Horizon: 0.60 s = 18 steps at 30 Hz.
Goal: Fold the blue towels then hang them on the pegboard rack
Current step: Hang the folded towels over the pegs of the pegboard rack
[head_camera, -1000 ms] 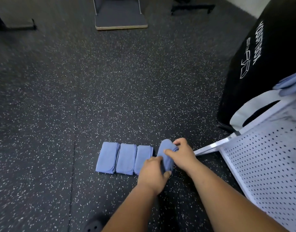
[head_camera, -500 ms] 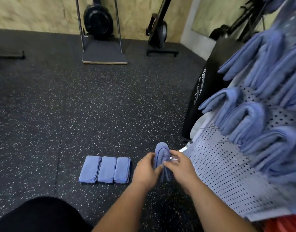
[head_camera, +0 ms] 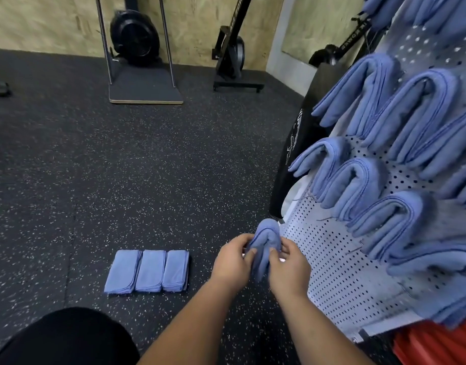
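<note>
- Since the frame of a second before, the small folded blue terry towel [head_camera: 266,239] had been lifted off the speckled black rubber floor [head_camera: 121,167] and carried nearer the white perforated metal pegboard rack [head_camera: 339,272]. It sat in the air just in front of the rack's lower left edge.
- The left hand [head_camera: 233,262] and the right hand [head_camera: 288,267] each pinched one side of that towel, thumb and fingertips curled into the cloth. The two hands were close together on either side of it.
- That two-sided pinch probably served to keep the layers from slipping apart and to hold the fold uppermost, so that the loop could be dropped over a peg.
- The towel looked doubled over into a narrow arch, with a rounded, puffy fold at the top. Its loose ends hung down between the hands and were partly hidden by them.
- Three flat folded blue towels [head_camera: 147,271] lay side by side in a neat row on the floor, well to the left of the rack, with their edges touching. By my judgement they were waiting their turn to be hung.
- Many hung blue towels [head_camera: 358,185] were already draped on the rack in the same arch shape, above and to the right of the held one. This suggested the held towel was being shaped to match.
- Which spot on the rack was meant for it could not be told.
</note>
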Tool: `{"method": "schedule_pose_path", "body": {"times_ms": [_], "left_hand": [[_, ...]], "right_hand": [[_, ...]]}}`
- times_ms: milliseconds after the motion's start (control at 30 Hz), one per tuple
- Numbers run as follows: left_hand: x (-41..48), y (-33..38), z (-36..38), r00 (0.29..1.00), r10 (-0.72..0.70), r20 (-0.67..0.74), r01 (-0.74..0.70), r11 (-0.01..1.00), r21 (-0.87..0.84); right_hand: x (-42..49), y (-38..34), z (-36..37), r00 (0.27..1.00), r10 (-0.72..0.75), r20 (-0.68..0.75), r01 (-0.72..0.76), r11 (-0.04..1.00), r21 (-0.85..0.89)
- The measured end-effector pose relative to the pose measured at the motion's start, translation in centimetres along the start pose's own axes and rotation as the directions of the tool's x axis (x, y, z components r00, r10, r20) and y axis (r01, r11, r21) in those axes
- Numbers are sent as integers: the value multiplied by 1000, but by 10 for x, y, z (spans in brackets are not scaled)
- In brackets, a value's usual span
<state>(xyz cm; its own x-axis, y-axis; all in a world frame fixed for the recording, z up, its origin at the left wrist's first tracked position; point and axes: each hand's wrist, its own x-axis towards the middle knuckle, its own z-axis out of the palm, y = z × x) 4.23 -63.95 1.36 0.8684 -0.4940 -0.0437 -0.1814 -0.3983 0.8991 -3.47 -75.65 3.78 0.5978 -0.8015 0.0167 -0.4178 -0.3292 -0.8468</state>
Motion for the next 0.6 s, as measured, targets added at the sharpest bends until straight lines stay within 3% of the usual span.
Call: {"method": "schedule_pose_path", "body": {"times_ms": [167,267,400,600], "left_hand": [[39,7,-1,997,61,-48,-62,998,-13],[70,16,-2,989,130,-73,-132,991,-14],[109,24,4,976,215,-45,-215,977,0],[150,30,30,957,290,-8,-290,956,-37]], "right_hand": [[18,-7,17,980,61,-189,-46,995,84],[31,-13,27,948,45,-315,0,990,141],[57,-15,36,911,57,-409,26,981,194],[96,-6,45,852,192,-487,-5,934,358]]}}
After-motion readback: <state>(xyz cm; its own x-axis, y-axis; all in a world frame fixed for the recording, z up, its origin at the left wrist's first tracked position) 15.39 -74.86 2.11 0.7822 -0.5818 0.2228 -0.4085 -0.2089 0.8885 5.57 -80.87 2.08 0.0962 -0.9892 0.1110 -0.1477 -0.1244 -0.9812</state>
